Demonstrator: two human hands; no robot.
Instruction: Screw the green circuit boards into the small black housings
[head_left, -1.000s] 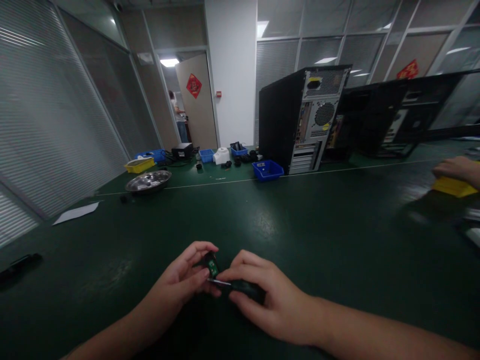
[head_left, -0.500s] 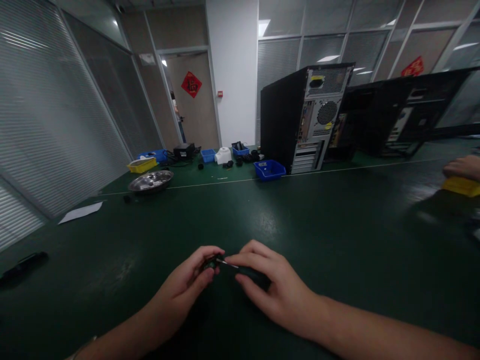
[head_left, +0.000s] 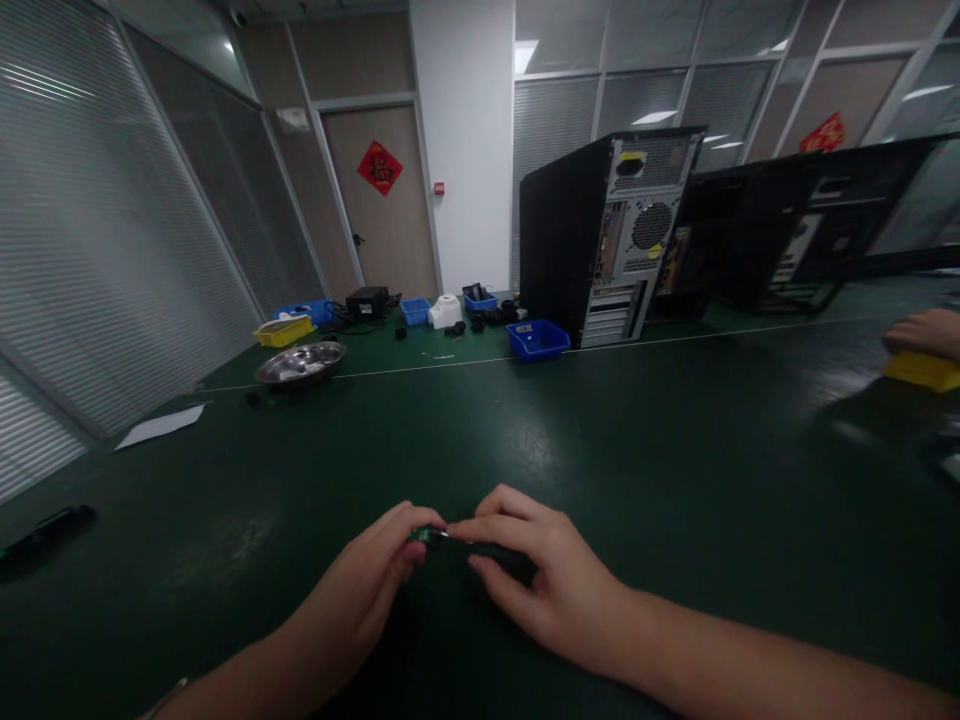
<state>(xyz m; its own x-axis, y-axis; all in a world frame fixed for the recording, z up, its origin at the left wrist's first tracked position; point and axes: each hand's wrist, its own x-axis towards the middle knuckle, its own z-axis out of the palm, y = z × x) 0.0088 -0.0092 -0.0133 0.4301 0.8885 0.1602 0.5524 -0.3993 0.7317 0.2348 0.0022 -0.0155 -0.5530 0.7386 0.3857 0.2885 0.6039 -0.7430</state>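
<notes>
My left hand (head_left: 375,580) pinches a small black part with a green circuit board (head_left: 426,537) just above the dark green table (head_left: 525,440). My right hand (head_left: 547,580) is closed round a dark-handled screwdriver (head_left: 495,556). Its thin metal tip touches the green board. Both hands meet near the table's front edge, and most of the part is hidden by my fingers.
A black computer tower (head_left: 600,240) stands at the back, with a blue bin (head_left: 538,340) beside it. A metal bowl (head_left: 298,363), a yellow tray (head_left: 282,329) and paper (head_left: 159,426) lie far left. Another person's hand (head_left: 924,332) rests on a yellow bin (head_left: 924,371) at the right edge.
The small part has turned flatter in my left fingers, with less green showing. The door at the back has closed and the person there is gone.
</notes>
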